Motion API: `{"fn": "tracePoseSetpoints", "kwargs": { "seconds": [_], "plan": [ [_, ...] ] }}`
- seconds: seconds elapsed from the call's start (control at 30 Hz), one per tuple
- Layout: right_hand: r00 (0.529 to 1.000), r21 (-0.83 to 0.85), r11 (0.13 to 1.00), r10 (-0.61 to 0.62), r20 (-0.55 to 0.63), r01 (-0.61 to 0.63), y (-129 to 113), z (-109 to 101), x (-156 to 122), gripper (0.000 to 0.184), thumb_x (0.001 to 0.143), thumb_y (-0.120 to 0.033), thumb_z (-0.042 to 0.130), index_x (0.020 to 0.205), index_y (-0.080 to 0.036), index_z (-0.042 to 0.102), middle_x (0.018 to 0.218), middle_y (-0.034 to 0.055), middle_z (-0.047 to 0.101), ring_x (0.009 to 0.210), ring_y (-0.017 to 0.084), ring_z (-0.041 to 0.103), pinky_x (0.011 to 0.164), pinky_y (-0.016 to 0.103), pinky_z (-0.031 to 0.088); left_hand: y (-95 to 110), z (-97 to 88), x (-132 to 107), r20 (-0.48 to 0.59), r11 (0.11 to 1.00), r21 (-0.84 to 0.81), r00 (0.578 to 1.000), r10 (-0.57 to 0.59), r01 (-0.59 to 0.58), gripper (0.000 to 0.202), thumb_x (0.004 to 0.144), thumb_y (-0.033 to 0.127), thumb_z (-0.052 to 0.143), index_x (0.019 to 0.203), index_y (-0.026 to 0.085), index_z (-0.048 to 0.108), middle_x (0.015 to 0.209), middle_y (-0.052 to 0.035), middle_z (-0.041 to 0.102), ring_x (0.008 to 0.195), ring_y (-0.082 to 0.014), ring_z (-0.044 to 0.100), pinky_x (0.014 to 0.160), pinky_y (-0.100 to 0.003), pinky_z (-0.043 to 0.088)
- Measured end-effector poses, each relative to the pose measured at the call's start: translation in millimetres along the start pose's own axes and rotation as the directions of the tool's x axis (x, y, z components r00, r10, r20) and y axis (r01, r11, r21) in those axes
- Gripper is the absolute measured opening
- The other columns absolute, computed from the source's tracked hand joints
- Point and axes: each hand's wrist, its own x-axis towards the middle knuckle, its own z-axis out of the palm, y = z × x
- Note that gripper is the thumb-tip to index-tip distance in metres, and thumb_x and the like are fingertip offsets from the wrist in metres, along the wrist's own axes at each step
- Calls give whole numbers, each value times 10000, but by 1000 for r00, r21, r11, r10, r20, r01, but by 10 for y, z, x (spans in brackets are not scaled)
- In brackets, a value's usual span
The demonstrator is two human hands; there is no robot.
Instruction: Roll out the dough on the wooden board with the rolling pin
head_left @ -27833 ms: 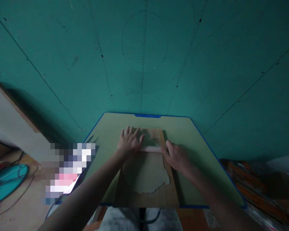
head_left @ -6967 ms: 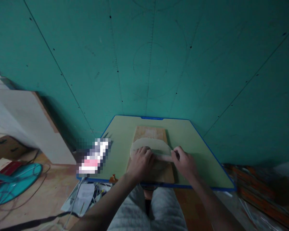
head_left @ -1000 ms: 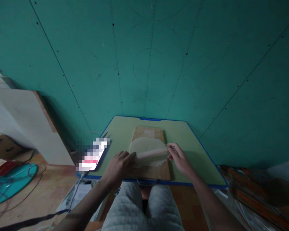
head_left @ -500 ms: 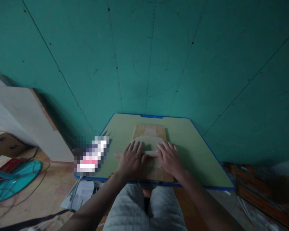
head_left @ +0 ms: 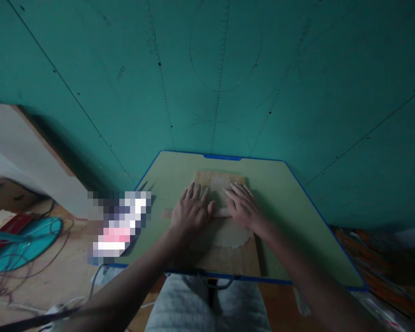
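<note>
A thin flattened sheet of dough (head_left: 230, 235) lies on a wooden board (head_left: 228, 258) in the middle of a green table with a blue rim (head_left: 290, 216). A pale rolling pin (head_left: 219, 212) lies crosswise over the dough. My left hand (head_left: 191, 210) presses flat on the pin's left part, fingers stretched out and pointing away from me. My right hand (head_left: 242, 206) presses flat on its right part, fingers likewise extended. The pin's left end (head_left: 166, 213) sticks out past the board. My hands hide the far part of the dough.
A pixelated phone-like object (head_left: 119, 226) lies at the table's left edge with a cable running off it. A teal wall (head_left: 214, 78) stands right behind the table. A teal fan (head_left: 19, 240) and wires sit on the floor at left. Clutter lies at right.
Half a second ago my hands lay flat on the pin nearer to me; they have pushed it farther up the board. One second ago they held the pin by its ends.
</note>
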Motion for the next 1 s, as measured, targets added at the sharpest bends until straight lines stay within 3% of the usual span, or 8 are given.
{"fn": "tracePoseSetpoints", "kwargs": {
  "seconds": [0.17, 0.27, 0.47, 0.6, 0.7, 0.77, 1.0],
  "plan": [
    [995, 2, 998, 55, 88, -55, 91, 25, 226, 520, 908, -270, 442, 1414, -167, 506, 1512, 119, 439, 1430, 279, 326, 1181, 515, 204, -59, 30, 208, 43, 997, 45, 997, -61, 59, 469, 972, 332, 395, 1369, 112, 515, 1428, -195, 503, 1391, -357, 379, 1086, -525, 379],
    [996, -3, 998, 69, 54, -68, 27, -7, 162, 518, 911, -268, 451, 1413, -152, 505, 1524, 139, 416, 1434, 293, 319, 1181, 521, 206, -17, 0, 144, 40, 996, 72, 997, -63, 60, 482, 969, 327, 404, 1382, 96, 498, 1447, -204, 480, 1404, -363, 355, 1111, -526, 348],
    [996, -3, 999, -40, -76, 40, -271, -137, -510, 520, 961, -394, 465, 1398, -112, 490, 1523, 198, 392, 1450, 325, 269, 1160, 567, 241, 129, -60, -444, -48, 997, 37, 996, 76, -74, 594, 968, 452, 433, 1398, 43, 449, 1449, -235, 463, 1384, -376, 378, 1112, -522, 355],
    [990, -13, 999, -39, -132, 38, -478, -195, -944, 274, 910, -274, 578, 1160, -172, 626, 1452, 174, 469, 1373, 328, 379, 1067, 543, 393, 25, -124, -695, -29, 966, -42, 967, 253, -254, 470, 987, 381, 408, 1378, 132, 484, 1424, -169, 512, 1353, -320, 433, 1103, -511, 377],
    [991, -31, 999, 23, -130, -28, -565, -238, -1122, 240, 876, -218, 628, 1116, -208, 626, 1231, 143, 605, 1115, 303, 573, 894, 481, 512, -82, -165, -654, -8, 956, -104, 961, 276, -275, 409, 1005, 349, 366, 1341, 175, 520, 1402, -134, 539, 1344, -273, 450, 1100, -486, 393],
    [991, -24, 998, 49, -126, -53, -565, -275, -1208, 247, 874, -208, 630, 1121, -216, 617, 1065, 113, 642, 974, 275, 615, 811, 436, 535, -89, -160, -562, -21, 967, -105, 973, 230, -231, 426, 1005, 356, 361, 1347, 153, 513, 1408, -147, 531, 1365, -280, 424, 1099, -492, 394],
    [986, 37, 995, 95, -135, -91, -408, -338, -1532, 247, 955, -278, 484, 1180, -217, 565, 969, 92, 675, 857, 243, 659, 713, 352, 519, 273, -88, -211, -11, 978, -31, 978, 207, -207, 385, 979, 316, 399, 1261, 152, 603, 1401, -163, 537, 1353, -318, 436, 1122, -524, 348]
  ]
}}
